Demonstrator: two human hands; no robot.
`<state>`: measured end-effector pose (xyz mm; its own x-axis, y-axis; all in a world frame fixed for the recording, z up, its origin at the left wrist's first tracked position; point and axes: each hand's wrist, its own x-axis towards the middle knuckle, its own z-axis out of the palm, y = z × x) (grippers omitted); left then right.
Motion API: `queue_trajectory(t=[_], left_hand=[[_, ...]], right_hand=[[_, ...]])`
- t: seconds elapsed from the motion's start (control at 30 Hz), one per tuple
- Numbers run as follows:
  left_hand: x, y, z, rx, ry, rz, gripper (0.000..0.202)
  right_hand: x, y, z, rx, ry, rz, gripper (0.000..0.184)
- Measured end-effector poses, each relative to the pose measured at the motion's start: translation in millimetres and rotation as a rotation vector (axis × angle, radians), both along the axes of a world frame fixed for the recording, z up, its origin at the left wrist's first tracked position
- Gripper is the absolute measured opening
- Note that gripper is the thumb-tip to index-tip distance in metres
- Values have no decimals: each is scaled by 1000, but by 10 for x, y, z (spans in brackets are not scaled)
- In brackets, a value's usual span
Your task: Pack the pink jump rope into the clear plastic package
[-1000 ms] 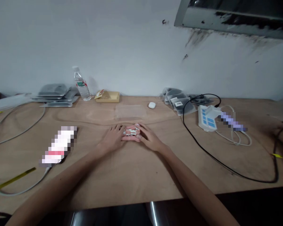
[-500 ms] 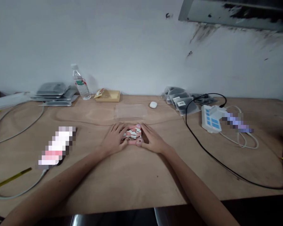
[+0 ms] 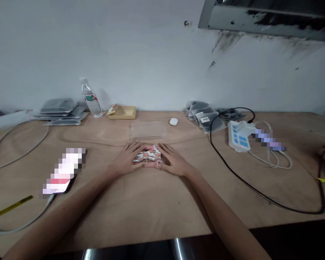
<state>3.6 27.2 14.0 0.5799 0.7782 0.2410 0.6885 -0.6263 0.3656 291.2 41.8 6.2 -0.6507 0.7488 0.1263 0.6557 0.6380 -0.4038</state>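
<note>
A folded bundle of pink and white beads with pink handles along its near and far edges, which looks like a beaded jump rope (image 3: 148,155), lies on the wooden table in front of me. My left hand (image 3: 128,159) grips its left side, thumb at the near handle and fingers over the far one. On the opposite side my right hand (image 3: 176,161) holds the handles' round ends, its thumb near and its fingers far. The bundle's outer ends are partly hidden under my fingers.
Behind the bundle lie a clear plastic sleeve (image 3: 148,129) and a white case (image 3: 173,121). A bottle (image 3: 92,101), an open box (image 3: 123,112) and grey packets (image 3: 60,110) line the wall. To the left is a phone (image 3: 63,171); rightward, a power strip (image 3: 238,137) and black cable (image 3: 233,177).
My left hand has slid a little to the left along the bundle, so more white and pink beads show. My right hand stays at the round ends. The view has shifted slightly.
</note>
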Motion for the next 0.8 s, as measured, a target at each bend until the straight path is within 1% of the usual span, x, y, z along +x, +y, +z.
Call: queue_trajectory(t=[0.1, 0.2, 0.37, 0.57, 0.8], left_hand=[[-3, 13, -76, 61, 80, 43, 70], [2, 12, -108, 77, 100, 32, 70], [13, -2, -116, 100, 101, 37, 71], [30, -28, -137, 126, 104, 59, 69], [45, -46, -124, 141, 106, 62, 66]], right_hand=[[-18, 0, 10, 52, 15, 6, 85], [-40, -9, 28, 89, 51, 9, 86], [-53, -26, 62, 84, 58, -4, 88], [-74, -40, 110, 88, 136, 27, 77], [-82, -38, 101, 109, 180, 35, 74]])
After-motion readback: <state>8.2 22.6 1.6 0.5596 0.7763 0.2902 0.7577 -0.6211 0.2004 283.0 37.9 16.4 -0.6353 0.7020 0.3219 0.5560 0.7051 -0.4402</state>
